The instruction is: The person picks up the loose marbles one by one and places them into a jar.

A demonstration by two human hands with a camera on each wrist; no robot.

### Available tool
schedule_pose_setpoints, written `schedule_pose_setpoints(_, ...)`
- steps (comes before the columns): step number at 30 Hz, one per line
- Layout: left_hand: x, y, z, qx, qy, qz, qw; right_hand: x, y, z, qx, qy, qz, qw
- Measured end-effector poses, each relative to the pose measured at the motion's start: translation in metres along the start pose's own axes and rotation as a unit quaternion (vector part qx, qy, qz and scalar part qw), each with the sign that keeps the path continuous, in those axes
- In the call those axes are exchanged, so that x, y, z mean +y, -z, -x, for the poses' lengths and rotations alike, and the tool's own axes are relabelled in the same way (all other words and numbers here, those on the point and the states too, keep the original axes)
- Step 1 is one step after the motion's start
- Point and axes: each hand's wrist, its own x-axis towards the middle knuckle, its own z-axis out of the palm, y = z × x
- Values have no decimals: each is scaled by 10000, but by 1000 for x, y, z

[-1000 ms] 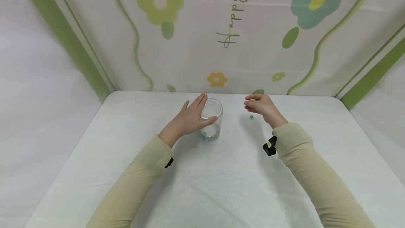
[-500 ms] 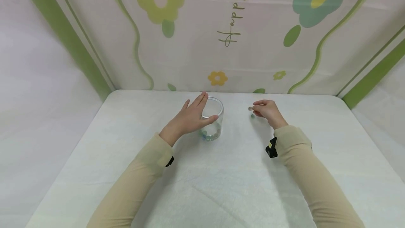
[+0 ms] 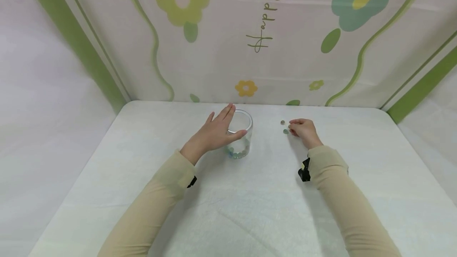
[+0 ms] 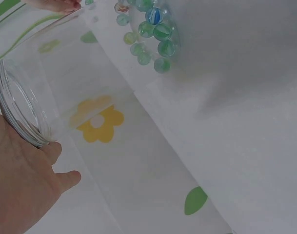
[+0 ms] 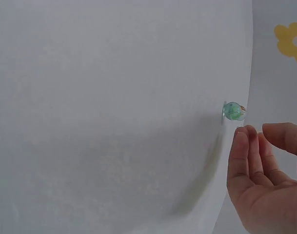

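A clear glass jar [image 3: 248, 140] stands upright on the table with several green, blue and clear marbles [image 4: 162, 32] at its bottom. My left hand [image 3: 213, 133] rests against the jar's rim, fingers extended and thumb spread along its near side. To the right of the jar, a brownish marble [image 3: 283, 122] and a green marble [image 3: 285, 131] lie on the table. My right hand [image 3: 304, 131] is just right of these two, thumb and fingertips drawn together low over the table. A small glassy marble [image 3: 289, 127] shows at the fingertips, mostly covered by them.
A white cloth covers the table [image 3: 250, 209]. Right behind its back edge hangs a flowered curtain [image 3: 210, 58]. Each wrist carries a small black camera [image 3: 304, 169].
My right hand came down, left the brownish marble on the table behind the green one, then moved slightly right and nearer. The left hand and the jar have stayed put.
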Motion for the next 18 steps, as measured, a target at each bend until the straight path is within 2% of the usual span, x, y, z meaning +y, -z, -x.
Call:
schedule_pose_setpoints(4, 0, 0, -1, 0, 4, -12, 10000, 2, -6, 1, 90, -138, 228, 9996)
schedule_pose_setpoints(18, -1, -1, -2, -17, 13, 12, 10000, 8, -17, -2, 280, -129, 147, 9994)
